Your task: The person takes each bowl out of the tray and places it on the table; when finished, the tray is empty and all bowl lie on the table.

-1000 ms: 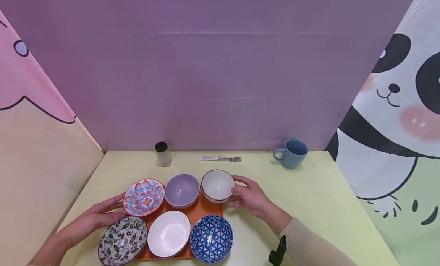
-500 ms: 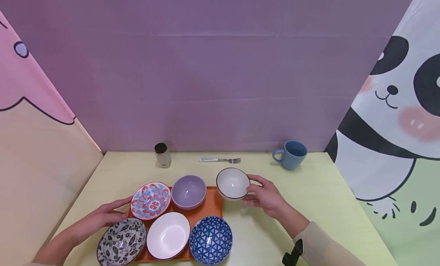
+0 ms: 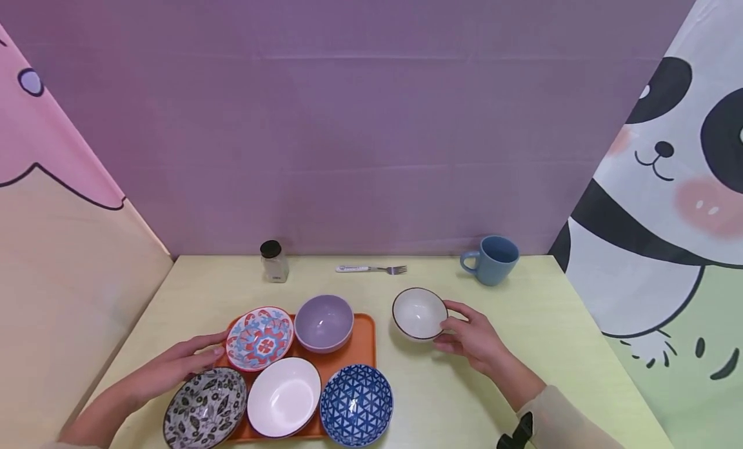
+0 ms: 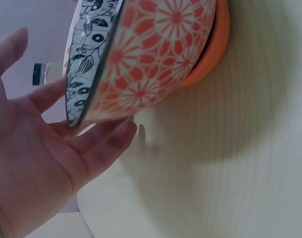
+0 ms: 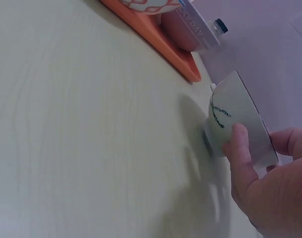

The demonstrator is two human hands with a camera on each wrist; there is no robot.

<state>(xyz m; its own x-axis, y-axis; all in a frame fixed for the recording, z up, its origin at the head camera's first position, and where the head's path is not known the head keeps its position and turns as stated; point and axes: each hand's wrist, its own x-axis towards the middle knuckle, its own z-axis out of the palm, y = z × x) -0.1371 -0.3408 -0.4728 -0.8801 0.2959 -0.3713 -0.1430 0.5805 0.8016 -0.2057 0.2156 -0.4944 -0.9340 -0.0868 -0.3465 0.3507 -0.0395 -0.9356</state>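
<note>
My right hand (image 3: 473, 339) grips a small white bowl (image 3: 419, 313) with a dark rim, thumb at the rim and fingers along its side. In the right wrist view the white bowl (image 5: 240, 119) shows a green mark outside, close over the table. My left hand (image 3: 180, 365) has its nearly straight fingers at the left side of a red-and-blue patterned bowl (image 3: 259, 338). Beneath that hand lies a black-and-white leaf bowl (image 3: 205, 407), whose orange-flowered outside fills the left wrist view. Touching the patterned bowl's right side is a lavender bowl (image 3: 324, 323) on the orange tray (image 3: 364, 346).
A white bowl (image 3: 284, 397) and a blue triangle-patterned bowl (image 3: 356, 405) stand along the tray's front. Behind are a black-lidded jar (image 3: 275, 263), a fork (image 3: 362, 269) and a blue mug (image 3: 493, 262). Printed cloth panels border the table on both sides.
My right hand has carried the small white bowl rightward, off the tray's corner and over the table. The red-and-blue bowl and lavender bowl have shifted right, with my left hand following.
</note>
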